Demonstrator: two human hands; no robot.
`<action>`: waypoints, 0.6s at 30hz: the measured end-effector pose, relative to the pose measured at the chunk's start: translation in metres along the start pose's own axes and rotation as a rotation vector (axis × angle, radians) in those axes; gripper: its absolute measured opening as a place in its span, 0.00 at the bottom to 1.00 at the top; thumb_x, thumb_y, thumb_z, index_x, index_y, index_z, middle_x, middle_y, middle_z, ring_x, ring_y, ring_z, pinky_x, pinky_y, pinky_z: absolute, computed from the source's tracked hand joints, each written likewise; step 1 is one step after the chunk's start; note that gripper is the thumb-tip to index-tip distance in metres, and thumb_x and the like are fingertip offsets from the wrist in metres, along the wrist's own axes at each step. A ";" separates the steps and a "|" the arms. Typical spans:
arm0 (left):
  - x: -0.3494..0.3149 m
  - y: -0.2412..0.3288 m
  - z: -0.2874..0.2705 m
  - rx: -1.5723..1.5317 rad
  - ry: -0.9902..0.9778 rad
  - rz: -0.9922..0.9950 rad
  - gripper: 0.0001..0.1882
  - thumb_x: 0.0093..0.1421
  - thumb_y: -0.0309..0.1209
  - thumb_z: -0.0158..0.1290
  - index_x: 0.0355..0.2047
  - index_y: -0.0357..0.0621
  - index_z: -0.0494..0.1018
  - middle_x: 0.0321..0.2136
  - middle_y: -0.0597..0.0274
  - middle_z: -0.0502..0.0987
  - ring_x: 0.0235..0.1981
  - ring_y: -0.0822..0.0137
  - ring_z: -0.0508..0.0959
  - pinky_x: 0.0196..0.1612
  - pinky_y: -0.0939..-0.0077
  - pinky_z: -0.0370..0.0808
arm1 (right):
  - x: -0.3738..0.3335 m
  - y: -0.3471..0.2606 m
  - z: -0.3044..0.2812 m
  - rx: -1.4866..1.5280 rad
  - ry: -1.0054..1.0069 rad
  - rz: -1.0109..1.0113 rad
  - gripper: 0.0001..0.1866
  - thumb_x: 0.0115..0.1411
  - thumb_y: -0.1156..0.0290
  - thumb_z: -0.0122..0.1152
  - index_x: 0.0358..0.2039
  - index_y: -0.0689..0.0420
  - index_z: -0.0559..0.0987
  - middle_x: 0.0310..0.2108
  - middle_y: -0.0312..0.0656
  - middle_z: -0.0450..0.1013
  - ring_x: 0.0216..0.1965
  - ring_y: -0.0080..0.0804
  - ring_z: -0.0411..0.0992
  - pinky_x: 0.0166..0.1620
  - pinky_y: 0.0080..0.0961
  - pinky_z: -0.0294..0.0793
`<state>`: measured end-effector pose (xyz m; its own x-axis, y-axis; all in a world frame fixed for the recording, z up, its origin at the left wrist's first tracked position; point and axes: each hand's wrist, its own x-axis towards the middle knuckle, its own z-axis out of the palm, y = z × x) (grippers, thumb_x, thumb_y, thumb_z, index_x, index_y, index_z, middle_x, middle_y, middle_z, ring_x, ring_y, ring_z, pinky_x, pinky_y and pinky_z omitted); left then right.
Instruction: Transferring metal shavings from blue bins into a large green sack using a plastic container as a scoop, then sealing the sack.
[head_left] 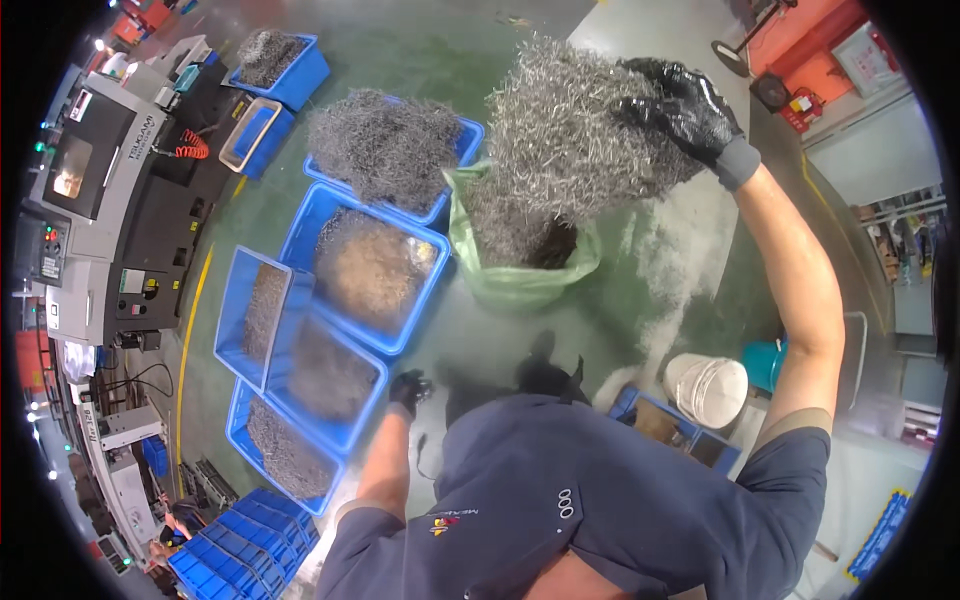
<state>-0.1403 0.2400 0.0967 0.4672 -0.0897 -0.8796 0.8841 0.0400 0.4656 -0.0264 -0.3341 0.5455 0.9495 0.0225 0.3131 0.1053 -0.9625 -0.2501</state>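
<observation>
- Nearest the camera: person's dark shirt [620,470], filling the lower middle.
- Far left: grey machine [120,200] along the aisle, beyond the blue bins.
- Left of centre: cluster of blue bins, rims overlapping. Upper bin [470,140] heaped with grey metal shavings; middle bin [300,225] holds a brownish, finer-looking fill; lower bin [365,392] holds a greyish one, detail hazy.
- Left hand [408,390]: black glove, just beside the lower bin's right edge, well apart from the raised shavings. Fingers look loosely curled; cannot tell whether anything is in them.
- Centre: large shavings clump [575,135] over the mouth of the green bag [510,288], ahead of the body and up-right of the left hand. Long axis slants roughly from upper left to lower right. Cannot tell whether its underside joins the shavings in the bag.
- Right hand [690,115]: clearly the nearer one, arm extended. Wet black glove gripping the clump's upper right edge, fingers pointing left and partly sunk in; the clump lies left of and below it.
- Right, near the body: white bucket [700,390], teal bucket [763,365] just beside it.
</observation>
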 end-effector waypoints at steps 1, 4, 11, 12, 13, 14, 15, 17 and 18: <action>-0.005 0.008 0.021 0.009 -0.005 0.003 0.12 0.58 0.27 0.45 0.42 0.37 0.69 0.27 0.52 0.76 0.25 0.59 0.77 0.27 0.67 0.76 | 0.002 0.011 0.003 0.079 0.019 0.015 0.22 0.53 0.63 0.61 0.48 0.55 0.74 0.44 0.46 0.74 0.45 0.38 0.72 0.48 0.31 0.70; -0.006 0.020 0.048 -0.005 -0.030 -0.022 0.13 0.57 0.26 0.46 0.43 0.38 0.68 0.28 0.51 0.76 0.26 0.59 0.78 0.28 0.66 0.76 | 0.010 0.027 0.003 0.032 0.009 -0.070 0.22 0.53 0.64 0.61 0.49 0.55 0.74 0.44 0.46 0.74 0.45 0.36 0.72 0.49 0.30 0.70; 0.052 0.056 0.114 -0.119 -0.141 0.246 0.20 0.60 0.38 0.50 0.47 0.37 0.66 0.31 0.49 0.75 0.27 0.59 0.78 0.30 0.68 0.77 | 0.013 0.024 0.016 0.110 -0.100 -0.005 0.24 0.52 0.58 0.62 0.48 0.55 0.74 0.43 0.48 0.74 0.46 0.44 0.72 0.50 0.35 0.69; 0.077 0.054 0.110 -0.003 -0.198 0.404 0.20 0.60 0.39 0.50 0.47 0.38 0.66 0.30 0.49 0.75 0.27 0.59 0.78 0.29 0.68 0.76 | 0.019 0.014 0.021 0.124 -0.113 -0.024 0.24 0.52 0.58 0.62 0.48 0.55 0.74 0.42 0.48 0.74 0.46 0.44 0.71 0.50 0.35 0.69; 0.105 0.052 0.106 0.112 -0.248 0.560 0.21 0.60 0.40 0.50 0.47 0.39 0.66 0.30 0.49 0.75 0.26 0.59 0.78 0.28 0.68 0.76 | 0.028 0.000 0.024 0.201 -0.150 -0.038 0.25 0.51 0.57 0.63 0.48 0.55 0.74 0.42 0.47 0.74 0.46 0.44 0.71 0.50 0.35 0.69; 0.062 0.106 0.185 0.115 -0.173 0.335 0.22 0.60 0.43 0.51 0.47 0.40 0.66 0.30 0.50 0.75 0.24 0.60 0.78 0.26 0.69 0.75 | 0.012 0.021 0.036 0.218 -0.178 0.035 0.25 0.51 0.59 0.63 0.48 0.56 0.74 0.42 0.47 0.73 0.46 0.43 0.71 0.50 0.35 0.69; 0.115 0.078 0.143 0.567 -0.115 0.866 0.25 0.58 0.46 0.52 0.47 0.39 0.66 0.31 0.51 0.75 0.23 0.61 0.77 0.25 0.71 0.74 | 0.033 -0.009 0.036 0.216 -0.203 -0.057 0.25 0.50 0.59 0.64 0.48 0.56 0.74 0.41 0.48 0.73 0.45 0.43 0.71 0.49 0.35 0.69; 0.075 0.120 0.225 0.737 0.277 0.482 0.35 0.51 0.55 0.56 0.44 0.32 0.69 0.34 0.47 0.75 0.27 0.58 0.78 0.33 0.66 0.74 | 0.026 -0.001 0.052 0.147 -0.251 -0.024 0.25 0.50 0.60 0.64 0.48 0.56 0.74 0.41 0.48 0.73 0.44 0.43 0.71 0.49 0.35 0.69; 0.061 0.126 0.239 0.949 0.399 0.651 0.41 0.47 0.61 0.55 0.43 0.30 0.71 0.38 0.43 0.75 0.36 0.51 0.77 0.42 0.62 0.73 | 0.025 -0.005 0.057 0.137 -0.298 0.008 0.25 0.49 0.60 0.64 0.48 0.56 0.74 0.40 0.48 0.73 0.44 0.44 0.71 0.48 0.36 0.69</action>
<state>-0.0018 0.0022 0.1256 0.9383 -0.0050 -0.3458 0.2060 -0.7951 0.5704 0.0139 -0.3137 0.5024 0.9930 0.1129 0.0340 0.1173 -0.9180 -0.3787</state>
